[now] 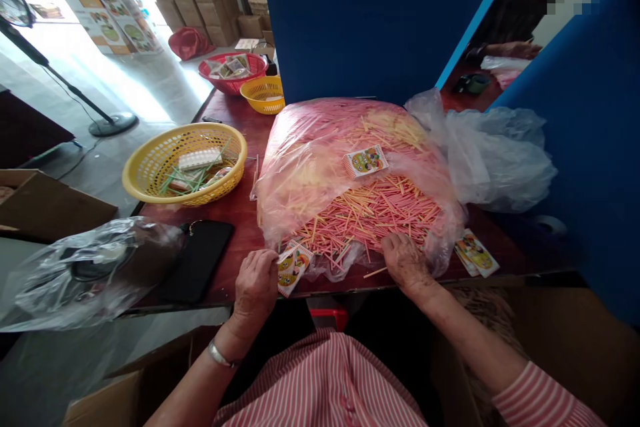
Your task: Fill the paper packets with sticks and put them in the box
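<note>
A big clear plastic bag (300,180) full of thin pink and yellow sticks (385,210) lies open towards me on the table. My left hand (256,283), with a silver bracelet at the wrist, has its fingers curled on the edge of a small printed packet (293,270) at the table's front edge. At the bag's mouth, my right hand (404,259) rests with bent fingers against the loose sticks; its fingertips are hidden. Another printed packet (366,161) lies on top of the bag. More printed cards or packets (476,253) lie to the right.
Left on the table are a yellow basket (185,197) with green sticks and packs, a black phone-like case (200,260) and a plastic-wrapped item (100,267). Behind stand a smaller yellow basket (263,95), a red basket (233,83) and a blue partition (360,20). A co-worker's hand (517,49) shows beyond.
</note>
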`<action>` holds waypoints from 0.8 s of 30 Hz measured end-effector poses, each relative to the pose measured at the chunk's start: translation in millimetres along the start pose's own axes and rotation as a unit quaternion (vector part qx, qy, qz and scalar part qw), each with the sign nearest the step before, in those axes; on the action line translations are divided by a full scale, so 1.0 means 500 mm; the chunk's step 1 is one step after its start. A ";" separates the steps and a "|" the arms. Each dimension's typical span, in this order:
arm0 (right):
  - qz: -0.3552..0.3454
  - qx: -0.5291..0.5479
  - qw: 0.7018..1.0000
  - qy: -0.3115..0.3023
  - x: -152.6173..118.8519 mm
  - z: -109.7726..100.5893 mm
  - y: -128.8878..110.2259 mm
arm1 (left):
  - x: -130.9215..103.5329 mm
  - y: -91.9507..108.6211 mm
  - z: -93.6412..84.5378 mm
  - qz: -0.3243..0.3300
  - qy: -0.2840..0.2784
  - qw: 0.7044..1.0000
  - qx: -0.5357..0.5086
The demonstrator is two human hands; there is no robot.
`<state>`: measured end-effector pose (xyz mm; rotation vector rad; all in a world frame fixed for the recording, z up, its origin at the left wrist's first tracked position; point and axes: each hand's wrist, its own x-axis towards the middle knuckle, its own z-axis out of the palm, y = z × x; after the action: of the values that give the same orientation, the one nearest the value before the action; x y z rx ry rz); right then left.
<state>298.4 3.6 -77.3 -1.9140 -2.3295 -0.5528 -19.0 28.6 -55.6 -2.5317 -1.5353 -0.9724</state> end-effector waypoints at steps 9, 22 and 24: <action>-0.019 0.056 0.998 0.014 0.002 0.014 -0.023 | 0.003 0.010 0.003 -0.052 -0.020 0.997 -0.052; 0.026 0.135 0.990 -0.017 0.012 0.021 -0.024 | 0.029 0.034 -0.002 -0.070 -0.030 0.987 -0.144; 0.040 0.205 0.978 -0.013 0.012 0.019 -0.015 | 0.038 0.039 -0.002 -0.097 -0.038 0.980 -0.172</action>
<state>291.6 11.3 -86.2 -1.8115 -2.1528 -0.0306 2.5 33.5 -39.3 -2.7059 -1.8039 -1.2823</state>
